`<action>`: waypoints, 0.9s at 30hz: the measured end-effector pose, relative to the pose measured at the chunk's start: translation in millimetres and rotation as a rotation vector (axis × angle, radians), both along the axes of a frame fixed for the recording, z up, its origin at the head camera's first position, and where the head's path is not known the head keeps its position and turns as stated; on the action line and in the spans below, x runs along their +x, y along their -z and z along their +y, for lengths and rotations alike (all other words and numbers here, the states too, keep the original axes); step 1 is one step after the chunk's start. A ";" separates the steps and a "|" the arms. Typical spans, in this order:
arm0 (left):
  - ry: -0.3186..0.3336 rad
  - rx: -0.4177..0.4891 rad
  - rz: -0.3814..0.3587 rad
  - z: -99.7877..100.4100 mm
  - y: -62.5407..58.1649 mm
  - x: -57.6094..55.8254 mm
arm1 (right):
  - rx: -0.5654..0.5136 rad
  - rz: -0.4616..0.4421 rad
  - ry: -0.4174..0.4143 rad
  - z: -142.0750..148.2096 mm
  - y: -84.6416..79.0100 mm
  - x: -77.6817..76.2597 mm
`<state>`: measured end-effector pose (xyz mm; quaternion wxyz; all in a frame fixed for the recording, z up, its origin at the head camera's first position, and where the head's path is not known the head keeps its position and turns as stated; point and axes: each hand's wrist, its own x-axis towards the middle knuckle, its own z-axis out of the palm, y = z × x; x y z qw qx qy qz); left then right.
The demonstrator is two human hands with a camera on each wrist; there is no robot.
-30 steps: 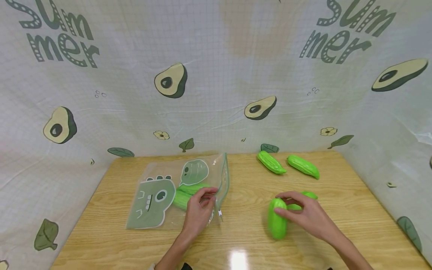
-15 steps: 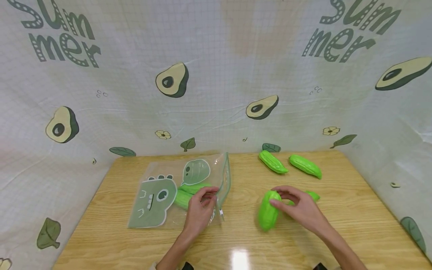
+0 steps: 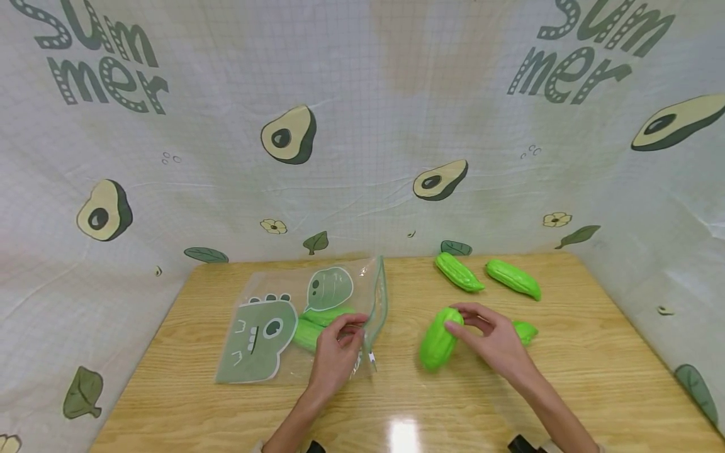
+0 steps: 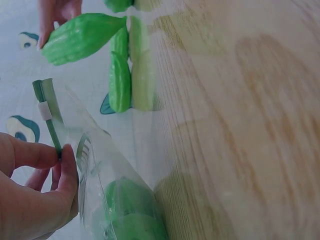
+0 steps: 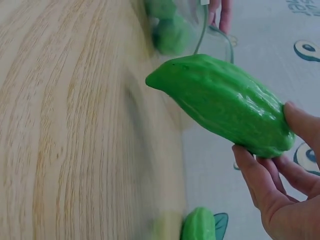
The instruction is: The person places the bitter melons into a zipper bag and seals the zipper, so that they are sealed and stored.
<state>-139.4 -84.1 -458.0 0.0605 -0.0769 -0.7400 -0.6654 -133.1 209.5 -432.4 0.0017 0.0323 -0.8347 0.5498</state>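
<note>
My left hand pinches the edge of the open mouth of a clear zip bag with a green dinosaur print; the green zip strip carries a white slider. Inside the bag lie green bitter melons, partly hidden by the print and the hand. To the right of the bag mouth, my right hand grips a glossy, ridged bitter melon by its blunt end, thumb on one side and fingers on the other. Its pointed tip is turned toward the bag, clear above the table in the right wrist view.
Two more bitter melons lie at the back right of the wooden table, a nearer one and one further right. Another melon shows partly behind my right hand. A printed cloth hangs around the back and sides.
My right hand has moved the bitter melon leftward and a little up toward the bag mouth, tilting its lower end left. My left hand keeps its pinch on the bag.
</note>
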 end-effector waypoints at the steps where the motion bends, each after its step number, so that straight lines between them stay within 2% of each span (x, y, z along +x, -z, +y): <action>1: 0.000 0.001 0.000 0.0 0.1 0.0 | -0.003 0.002 0.008 -0.8 0.6 -1.0; 15: -0.007 0.003 -0.009 0.4 1.0 -0.3 | -0.034 -0.019 0.113 -11.3 2.2 -13.5; 27: -0.002 0.012 -0.008 1.0 1.5 -0.5 | -0.189 -0.036 0.180 -25.7 1.1 -24.8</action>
